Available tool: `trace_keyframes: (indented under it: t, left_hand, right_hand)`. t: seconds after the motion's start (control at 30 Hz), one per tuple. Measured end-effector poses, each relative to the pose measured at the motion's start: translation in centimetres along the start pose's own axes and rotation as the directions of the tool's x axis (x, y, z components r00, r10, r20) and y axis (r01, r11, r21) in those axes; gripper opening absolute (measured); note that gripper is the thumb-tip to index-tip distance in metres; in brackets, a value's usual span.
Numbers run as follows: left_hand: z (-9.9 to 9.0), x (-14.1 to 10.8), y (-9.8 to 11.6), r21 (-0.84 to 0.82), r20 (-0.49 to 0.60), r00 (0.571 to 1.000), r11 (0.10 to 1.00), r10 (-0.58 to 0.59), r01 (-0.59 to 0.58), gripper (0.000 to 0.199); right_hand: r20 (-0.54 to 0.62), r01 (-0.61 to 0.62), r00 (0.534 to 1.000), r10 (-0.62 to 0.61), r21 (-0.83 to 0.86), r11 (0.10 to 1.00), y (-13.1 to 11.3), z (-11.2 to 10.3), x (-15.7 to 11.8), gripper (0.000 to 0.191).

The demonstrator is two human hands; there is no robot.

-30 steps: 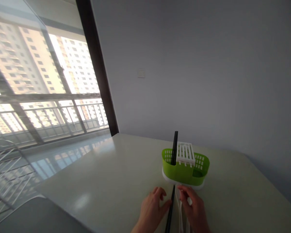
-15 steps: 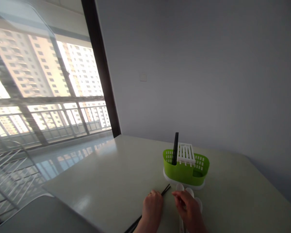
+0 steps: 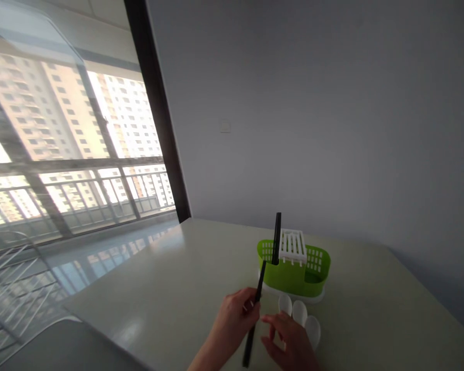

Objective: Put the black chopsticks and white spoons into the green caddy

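Black chopsticks (image 3: 249, 344) are pinched in my left hand (image 3: 237, 317), slanting up with their upper end in front of the green basket's left side. Just to the right, my right hand (image 3: 290, 341) has its fingers apart and curved, over the spoon handles, with nothing visible between them. Three white spoons (image 3: 299, 312) lie side by side, bowls toward the basket. The green basket (image 3: 288, 278) sits on a white base and holds more black chopsticks (image 3: 277, 239) upright at its left. A white slatted rack (image 3: 293, 245) rests across its middle.
The pale table (image 3: 178, 288) runs back to a grey wall with a switch plate (image 3: 225, 125). At the lower left is a grey chair back (image 3: 65, 348). A metal rack (image 3: 15, 288) and large windows stand beyond the table's left edge.
My left hand has raised the chopsticks off the table and turned them more upright. My right hand has moved slightly down and left, uncovering more of the spoon bowls, and its fingers have spread.
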State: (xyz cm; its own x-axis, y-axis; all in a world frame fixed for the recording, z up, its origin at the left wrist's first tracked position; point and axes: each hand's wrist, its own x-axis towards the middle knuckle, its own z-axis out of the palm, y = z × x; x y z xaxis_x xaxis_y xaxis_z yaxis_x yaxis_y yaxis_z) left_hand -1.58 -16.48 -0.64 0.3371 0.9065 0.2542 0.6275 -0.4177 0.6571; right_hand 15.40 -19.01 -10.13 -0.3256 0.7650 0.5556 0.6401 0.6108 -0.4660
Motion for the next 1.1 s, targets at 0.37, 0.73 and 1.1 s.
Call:
trace_keyframes:
  t: [0.37, 0.73, 1.1]
  left_hand:
    - [1.8, -0.6, 0.2, -0.483, 0.054, 0.998, 0.874, -0.026, 0.049, 0.021]
    - [-4.6, 3.5, 2.4, -0.357, -0.106, 0.992, 0.928, 0.075, -0.109, 0.026]
    - [-2.7, 17.9, 2.4, -0.017, -0.113, 0.989, 0.995, 0.092, -0.095, 0.02]
  right_hand:
    - [0.072, -0.016, 0.997, 0.014, 0.029, 0.999, 0.9, 1.6, -0.4, 0.017]
    - [0.04, -0.077, 0.996, 0.077, -0.014, 0.997, 1.2, 0.2, -0.2, 0.02]
    - [-0.014, -0.049, 0.999, 0.048, -0.075, 0.996, 3.0, 1.2, -0.4, 0.019]
